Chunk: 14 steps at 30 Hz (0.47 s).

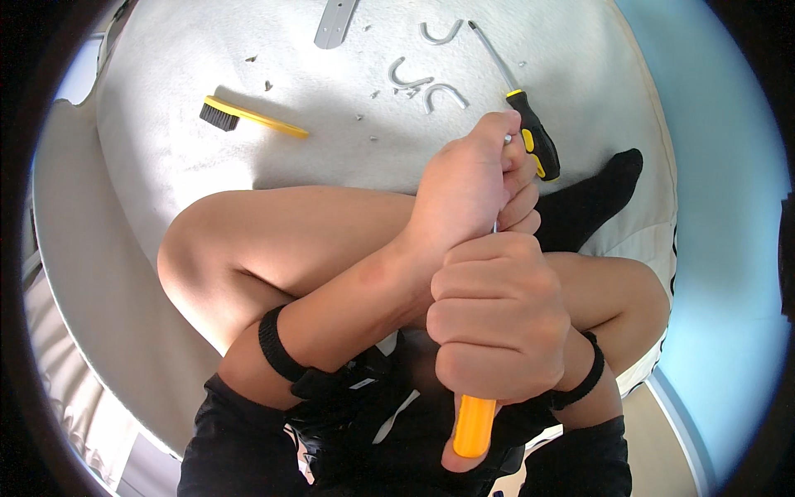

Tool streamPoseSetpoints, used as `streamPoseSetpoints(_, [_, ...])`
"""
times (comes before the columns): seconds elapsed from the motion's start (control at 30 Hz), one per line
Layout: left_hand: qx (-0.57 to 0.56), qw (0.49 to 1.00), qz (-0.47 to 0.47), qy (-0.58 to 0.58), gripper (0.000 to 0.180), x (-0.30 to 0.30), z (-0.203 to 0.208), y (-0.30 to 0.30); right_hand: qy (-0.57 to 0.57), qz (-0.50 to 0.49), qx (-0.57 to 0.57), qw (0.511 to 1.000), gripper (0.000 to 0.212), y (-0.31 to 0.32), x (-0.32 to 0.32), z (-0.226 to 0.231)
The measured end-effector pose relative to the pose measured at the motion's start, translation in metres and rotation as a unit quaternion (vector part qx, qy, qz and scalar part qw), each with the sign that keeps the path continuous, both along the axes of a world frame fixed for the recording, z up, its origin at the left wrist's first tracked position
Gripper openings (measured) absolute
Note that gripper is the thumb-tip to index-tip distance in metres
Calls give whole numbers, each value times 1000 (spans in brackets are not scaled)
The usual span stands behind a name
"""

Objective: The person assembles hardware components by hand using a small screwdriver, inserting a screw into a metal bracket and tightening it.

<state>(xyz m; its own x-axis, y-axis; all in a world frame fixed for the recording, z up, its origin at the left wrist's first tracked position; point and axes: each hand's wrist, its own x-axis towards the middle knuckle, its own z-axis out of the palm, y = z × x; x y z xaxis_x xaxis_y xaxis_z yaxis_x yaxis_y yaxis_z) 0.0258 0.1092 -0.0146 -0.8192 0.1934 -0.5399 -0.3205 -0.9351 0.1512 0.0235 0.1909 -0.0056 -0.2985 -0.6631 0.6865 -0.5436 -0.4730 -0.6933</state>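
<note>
My right hand [498, 315] is closed in a fist round the yellow-orange handle [474, 427] of a tool, whose lower end sticks out under the fist. A thin metal shaft [495, 226] shows between my two fists, in line with that handle; the tool's exact kind is hidden. Just above, my left hand [472, 178] is closed too, and a small bit of metal [508, 139] peeks out by its thumb. What it grips is mostly covered. Beside the left fingers lies a black-and-yellow screwdriver [534, 137], its shaft pointing away from me.
Curved metal hooks [445, 98] lie on the white fleecy cover [166, 157], among several small screws [373, 139]. A yellow brush with black bristles [252, 116] is at left, a grey metal strip [334, 25] at the far edge. My crossed legs [290, 224] surround the hands; a blue wall [720, 207] stands right.
</note>
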Motion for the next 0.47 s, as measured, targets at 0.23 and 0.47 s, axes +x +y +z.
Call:
streamPoseSetpoints(0.23, [-31, 996, -38, -72, 38, -9, 12, -2, -46, 15, -24, 999, 44, 3, -4, -5])
streamPoseSetpoints(0.47, [-130, 990, 59, -2, 43, -9, 8, 5, -87, -4, -74, 993, 58, 14, -20, 20])
